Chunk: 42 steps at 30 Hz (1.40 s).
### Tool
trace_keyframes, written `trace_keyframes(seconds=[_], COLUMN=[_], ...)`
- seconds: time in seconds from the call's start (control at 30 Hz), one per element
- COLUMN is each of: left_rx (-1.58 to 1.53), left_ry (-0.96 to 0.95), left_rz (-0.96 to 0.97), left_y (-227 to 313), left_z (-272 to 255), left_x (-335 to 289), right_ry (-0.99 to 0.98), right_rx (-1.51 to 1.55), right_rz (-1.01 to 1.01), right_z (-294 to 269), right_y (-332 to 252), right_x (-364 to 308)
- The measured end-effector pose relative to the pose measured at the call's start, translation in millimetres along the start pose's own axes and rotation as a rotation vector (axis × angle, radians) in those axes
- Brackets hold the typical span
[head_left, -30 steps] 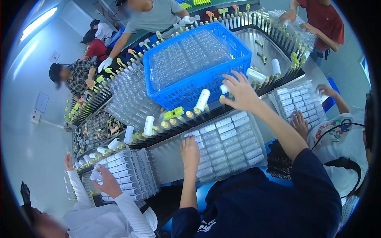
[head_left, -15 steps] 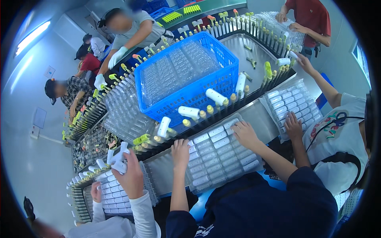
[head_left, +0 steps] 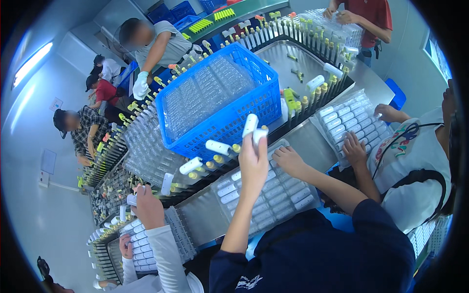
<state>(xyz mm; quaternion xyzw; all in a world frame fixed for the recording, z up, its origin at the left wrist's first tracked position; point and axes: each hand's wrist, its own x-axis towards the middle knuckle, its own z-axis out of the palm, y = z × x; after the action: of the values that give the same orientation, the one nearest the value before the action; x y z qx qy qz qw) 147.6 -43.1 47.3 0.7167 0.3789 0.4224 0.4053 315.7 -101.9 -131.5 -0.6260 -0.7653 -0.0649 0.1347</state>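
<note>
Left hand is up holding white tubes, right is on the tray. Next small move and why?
Probably bring the left hand down and lay its two white tubes into the clear tray. That hand is raised by the blue basket with both tubes gripped, while the right hand rests on the tray's rows.

I see a bright blue lattice-walled basket (head_left: 229,117) filled with clear plastic trays (head_left: 205,95). The tubes (head_left: 250,125) are white, the conveyor pegs (head_left: 293,95) yellow-green. My sleeves (head_left: 312,254) are dark navy; the counter (head_left: 312,141) is bare grey steel. One neighbour wears a red shirt (head_left: 373,14).
</note>
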Motion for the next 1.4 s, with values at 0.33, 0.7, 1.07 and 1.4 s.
trace_keyframes(seconds=[0.33,0.7,1.07,1.4], left_rx=[0.589,0.858,1.120,1.015], left_ry=[-0.020,0.006,0.242,0.154], left_rz=[-0.160,-0.166,0.046,0.022], left_y=[3,-11,-79,-86], left_z=[87,22,-48,-122], left_x=[98,86,31,4], right_ry=[-0.014,-0.023,0.331,0.845], right_rx=[-0.050,-0.009,0.651,1.208], right_rz=[-0.024,-0.093,0.394,0.851], right_z=[2,5,-75,-97], right_y=[0,6,-11,26], right_x=[-8,-1,-27,42])
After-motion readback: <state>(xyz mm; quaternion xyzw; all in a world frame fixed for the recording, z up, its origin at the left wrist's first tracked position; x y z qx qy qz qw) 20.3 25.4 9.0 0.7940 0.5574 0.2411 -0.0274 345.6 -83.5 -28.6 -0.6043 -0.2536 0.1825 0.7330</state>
